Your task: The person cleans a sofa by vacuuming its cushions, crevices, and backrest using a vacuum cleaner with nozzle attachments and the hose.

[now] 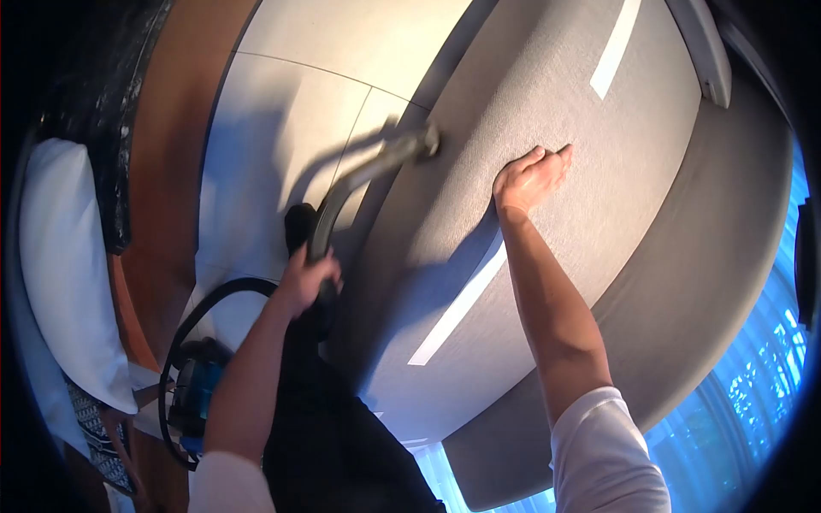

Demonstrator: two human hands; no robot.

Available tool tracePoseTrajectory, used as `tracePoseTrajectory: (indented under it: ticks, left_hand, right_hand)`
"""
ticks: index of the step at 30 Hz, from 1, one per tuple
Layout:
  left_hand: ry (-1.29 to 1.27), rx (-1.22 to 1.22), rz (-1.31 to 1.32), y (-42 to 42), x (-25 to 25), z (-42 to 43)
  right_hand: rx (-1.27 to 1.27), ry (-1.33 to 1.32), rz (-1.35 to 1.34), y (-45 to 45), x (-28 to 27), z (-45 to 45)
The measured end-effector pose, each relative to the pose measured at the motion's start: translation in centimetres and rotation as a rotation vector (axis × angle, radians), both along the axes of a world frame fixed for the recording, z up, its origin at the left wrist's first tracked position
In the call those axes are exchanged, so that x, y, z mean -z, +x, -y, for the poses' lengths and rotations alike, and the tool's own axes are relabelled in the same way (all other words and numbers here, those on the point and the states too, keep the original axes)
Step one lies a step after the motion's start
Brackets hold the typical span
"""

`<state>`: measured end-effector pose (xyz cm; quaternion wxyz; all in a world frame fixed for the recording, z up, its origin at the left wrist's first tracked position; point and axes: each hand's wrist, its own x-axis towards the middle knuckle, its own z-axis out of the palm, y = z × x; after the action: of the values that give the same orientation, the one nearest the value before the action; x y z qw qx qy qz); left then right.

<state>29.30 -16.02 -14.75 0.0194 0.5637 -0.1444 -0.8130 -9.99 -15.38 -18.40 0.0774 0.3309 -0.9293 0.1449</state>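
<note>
My left hand (308, 279) is closed around the grey handle tube of a vacuum cleaner (346, 184). The tube curves up and to the right, and its end meets the front side of a grey upholstered sofa (479, 137). My right hand (532, 178) lies on the seat of that sofa with its fingers stretched out and holds nothing. A white strip (462, 303) runs along the seat below my right wrist, and another white strip (616, 51) lies farther up.
The vacuum's body (198, 389) and black hose (184, 333) are beside my left arm. A white pillow (68, 274) is at the far left. The sofa's backrest (684, 282) and sheer curtains (735, 410) are at the right. Pale tiles (325, 64) cover the floor.
</note>
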Motion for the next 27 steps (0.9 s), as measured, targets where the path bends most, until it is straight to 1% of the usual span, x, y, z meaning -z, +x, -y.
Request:
tracePoseTrajectory:
  ticks: [1,2,3,4,5,7,8,9,10,12,13,15,17,19,21,23,25,26,27]
  left_hand:
    - [-0.084,0.042,-0.004,-3.0,2.5,2.3]
    - [-0.182,0.177,-0.066,-5.5,6.1,4.8]
    - [-0.149,0.102,-0.124,-8.1,7.7,7.3]
    - [-0.148,0.088,-0.127,-10.3,7.8,8.9]
    - [-0.125,0.098,-0.04,-11.4,6.7,10.0]
    - [-0.015,0.151,-0.213,-7.6,7.9,8.9]
    - [0.103,0.051,-0.222,-5.4,7.1,8.0]
    - [0.157,0.071,-0.12,-3.2,5.6,7.3]
    - [0.219,0.058,-0.104,-0.6,4.7,5.8]
    - [0.297,0.07,-0.049,3.5,0.8,4.1]
    - [0.336,0.079,-0.029,4.3,-1.2,4.0]
    - [0.284,0.114,-0.008,3.4,-4.1,4.9]
    - [0.227,0.146,0.008,1.1,-4.2,6.8]
    - [0.012,0.194,-0.012,-3.2,-2.9,9.7]
    - [-0.01,0.119,-0.175,-8.5,0.9,13.0]
    - [0.014,0.045,-0.276,-15.0,3.6,16.9]
    - [-0.041,0.003,-0.222,-19.1,3.3,18.8]
    - [-0.077,0.047,-0.227,-19.1,2.8,18.4]
    - [0.011,0.128,-0.217,-17.3,2.3,17.6]
  right_hand:
    - [0.003,-0.007,0.003,0.1,-0.1,0.0]
    - [0.004,-0.015,0.008,0.2,-0.2,0.1]
    - [0.007,-0.019,0.015,0.3,-0.1,0.1]
    - [0.019,-0.03,0.029,0.4,-0.2,0.1]
    - [0.016,-0.023,0.035,0.4,0.0,0.0]
    - [0.002,-0.006,0.008,0.2,0.1,-0.2]
    - [0.004,0.0,0.014,0.5,-0.3,0.0]
    - [0.023,-0.007,0.017,0.7,-0.5,0.0]
    - [0.007,0.003,0.017,0.7,-0.5,0.1]
    - [-0.001,0.062,-0.009,0.9,-1.2,0.7]
    - [0.018,0.058,-0.015,0.8,-1.3,0.7]
    - [-0.001,0.041,0.003,0.6,-1.1,0.6]
    - [0.024,0.041,-0.001,0.4,-1.1,0.7]
    - [0.013,0.086,0.027,0.5,-1.5,0.7]
    - [0.032,0.092,0.053,0.6,-1.7,0.9]
    - [0.021,0.072,0.055,0.6,-1.8,0.9]
    - [0.034,0.077,0.054,0.6,-1.6,0.7]
    - [0.038,0.075,0.054,0.6,-1.7,0.7]
    - [0.05,0.067,0.05,0.7,-1.8,0.9]
